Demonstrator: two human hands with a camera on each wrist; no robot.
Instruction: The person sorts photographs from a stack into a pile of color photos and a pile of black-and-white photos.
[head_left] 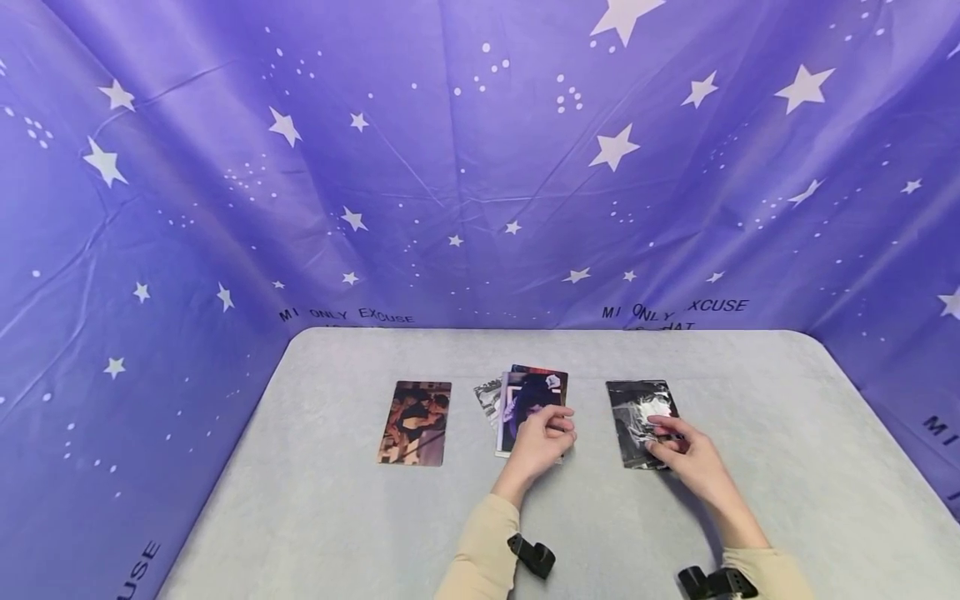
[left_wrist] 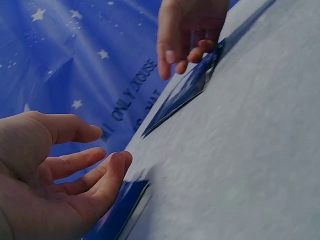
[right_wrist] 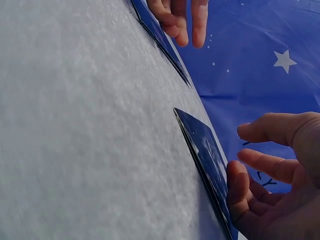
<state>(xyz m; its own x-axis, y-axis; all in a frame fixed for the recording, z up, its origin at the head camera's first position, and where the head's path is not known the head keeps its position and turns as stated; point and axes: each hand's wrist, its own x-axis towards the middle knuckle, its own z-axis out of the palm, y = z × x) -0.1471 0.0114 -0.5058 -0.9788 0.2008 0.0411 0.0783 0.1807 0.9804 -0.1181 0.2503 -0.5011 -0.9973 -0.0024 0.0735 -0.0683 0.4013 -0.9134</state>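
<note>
My left hand (head_left: 538,435) hovers at the pile of photo cards (head_left: 517,404) in the middle, its fingers loosely bent. The left wrist view shows a gap between thumb and fingers, with nothing pinched. Under the top card, which has a dark purple picture, others fan out at odd angles. My right hand (head_left: 688,454) is over a dark, glossy stack of cards or foil packets (head_left: 628,417); the exact kind is unclear. In the right wrist view its thumb and fingers stand apart beside the dark stack (right_wrist: 200,145), holding nothing. Part of each pile is hidden by a hand.
A single brown-toned photo card (head_left: 415,423) lies flat to the left of the middle pile. All rest on a pale grey table (head_left: 315,500). Purple star-print cloth (head_left: 465,167) rises behind and at both sides. Each wrist wears a black strapped device (head_left: 532,557).
</note>
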